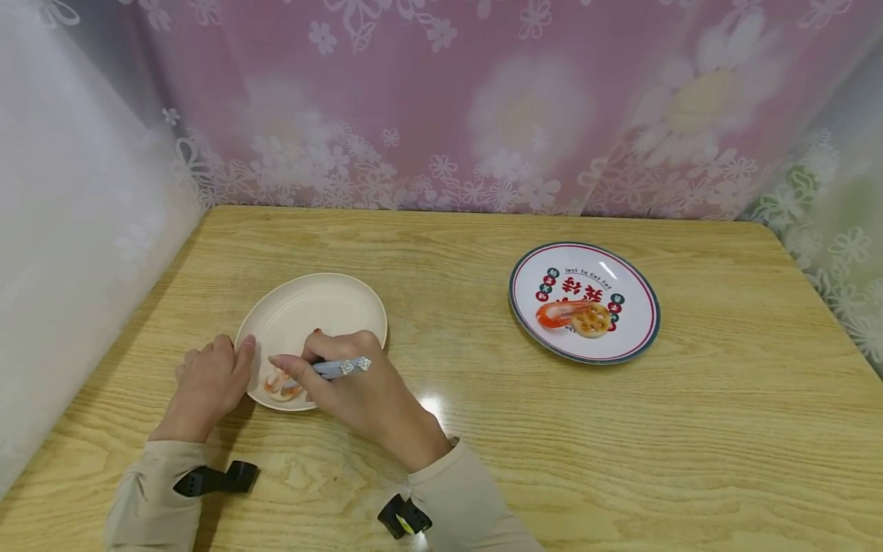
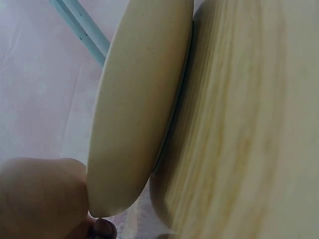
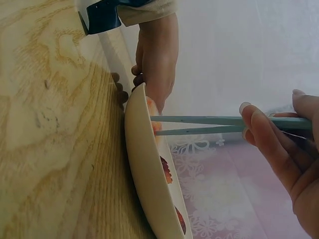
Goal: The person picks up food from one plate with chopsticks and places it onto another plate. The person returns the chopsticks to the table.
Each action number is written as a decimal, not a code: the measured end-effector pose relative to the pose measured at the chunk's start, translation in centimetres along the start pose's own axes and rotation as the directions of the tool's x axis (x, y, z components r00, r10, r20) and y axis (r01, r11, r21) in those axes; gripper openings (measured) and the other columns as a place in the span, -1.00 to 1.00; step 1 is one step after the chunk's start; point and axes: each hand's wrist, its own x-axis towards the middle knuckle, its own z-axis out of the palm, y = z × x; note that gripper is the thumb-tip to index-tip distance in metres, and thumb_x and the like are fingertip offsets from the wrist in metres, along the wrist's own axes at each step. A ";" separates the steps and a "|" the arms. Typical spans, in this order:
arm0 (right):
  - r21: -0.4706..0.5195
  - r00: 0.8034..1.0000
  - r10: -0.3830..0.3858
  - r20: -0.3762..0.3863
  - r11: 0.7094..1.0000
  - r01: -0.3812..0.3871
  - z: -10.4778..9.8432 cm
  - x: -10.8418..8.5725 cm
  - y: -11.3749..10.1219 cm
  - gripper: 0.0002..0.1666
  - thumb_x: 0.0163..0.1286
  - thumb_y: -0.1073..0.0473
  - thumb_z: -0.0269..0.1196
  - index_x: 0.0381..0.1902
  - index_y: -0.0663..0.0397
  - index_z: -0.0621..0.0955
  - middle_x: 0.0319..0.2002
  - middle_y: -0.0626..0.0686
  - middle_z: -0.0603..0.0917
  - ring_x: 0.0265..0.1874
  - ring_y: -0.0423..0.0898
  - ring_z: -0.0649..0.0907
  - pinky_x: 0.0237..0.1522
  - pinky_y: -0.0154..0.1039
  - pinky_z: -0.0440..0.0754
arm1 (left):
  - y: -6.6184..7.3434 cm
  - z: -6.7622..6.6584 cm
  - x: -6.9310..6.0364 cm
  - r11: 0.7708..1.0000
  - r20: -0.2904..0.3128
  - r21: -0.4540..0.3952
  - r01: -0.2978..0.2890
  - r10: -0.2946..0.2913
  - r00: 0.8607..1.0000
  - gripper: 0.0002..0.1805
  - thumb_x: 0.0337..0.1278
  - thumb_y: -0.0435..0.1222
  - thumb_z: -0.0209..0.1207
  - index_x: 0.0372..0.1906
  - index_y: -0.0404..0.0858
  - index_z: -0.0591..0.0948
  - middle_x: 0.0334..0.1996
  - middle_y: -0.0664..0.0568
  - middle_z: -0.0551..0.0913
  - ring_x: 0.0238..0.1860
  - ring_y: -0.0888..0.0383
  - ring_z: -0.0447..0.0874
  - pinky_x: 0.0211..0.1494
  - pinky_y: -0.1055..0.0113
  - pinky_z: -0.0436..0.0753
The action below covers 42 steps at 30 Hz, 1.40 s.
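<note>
My right hand [image 1: 359,383] holds a pair of pale blue chopsticks [image 3: 209,120] with shiny decorated ends. In the right wrist view, their tips reach over the rim to an orange and whitish piece of food [image 1: 281,385] on the cream plate [image 1: 313,295]; whether they pinch it cannot be told. My left hand [image 1: 212,379] grips that plate's left rim, thumb on top and fingertips below. Two dark red pieces with jagged edges, one being the nearer red piece [image 3: 166,170], also lie on the plate, mostly hidden by my right hand in the head view.
At the right stands a white plate [image 1: 638,307] with a blue and red rim and printed characters. It bears an orange shrimp [image 1: 557,313] and a browned lotus root slice [image 1: 591,320]. A flowered curtain [image 1: 428,100] hangs behind the wooden table [image 1: 469,414].
</note>
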 end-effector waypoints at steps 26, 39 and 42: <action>-0.046 0.951 0.289 -0.106 0.954 -0.295 -5.8 0.5 -2.1 -0.63 0.37 0.11 0.27 -0.63 0.07 0.51 -0.76 -0.13 0.55 -0.79 -0.35 0.49 -0.74 -0.37 0.29 | -0.1 -0.1 0.0 1.000 0.023 0.011 0.026 -0.027 0.999 -0.29 0.50 0.06 -0.51 -0.17 -0.57 0.34 -0.20 -0.51 0.45 -0.11 -0.51 0.32 -0.09 -0.23 0.26; -0.214 0.850 0.363 -0.382 0.860 -0.464 -14.1 -1.8 -2.0 -0.70 0.36 0.09 0.28 -0.52 0.14 0.57 -0.65 -0.02 0.59 -0.69 -0.22 0.62 -0.69 -0.28 0.44 | 0.1 0.3 0.3 1.000 0.033 0.009 0.027 -0.027 0.999 -0.25 0.50 0.06 -0.52 -0.10 -0.61 0.33 -0.16 -0.55 0.44 -0.10 -0.51 0.32 -0.08 -0.24 0.27; -0.187 0.792 0.422 -0.441 0.820 -0.541 -15.7 -2.6 -1.9 -0.65 0.36 -0.01 0.27 -0.47 0.16 0.58 -0.59 0.06 0.60 -0.66 -0.16 0.63 -0.64 -0.30 0.47 | 0.0 0.2 0.3 0.999 0.033 0.015 0.032 -0.033 0.999 -0.24 0.50 0.06 -0.52 -0.08 -0.64 0.32 -0.15 -0.57 0.43 -0.08 -0.54 0.32 -0.07 -0.25 0.28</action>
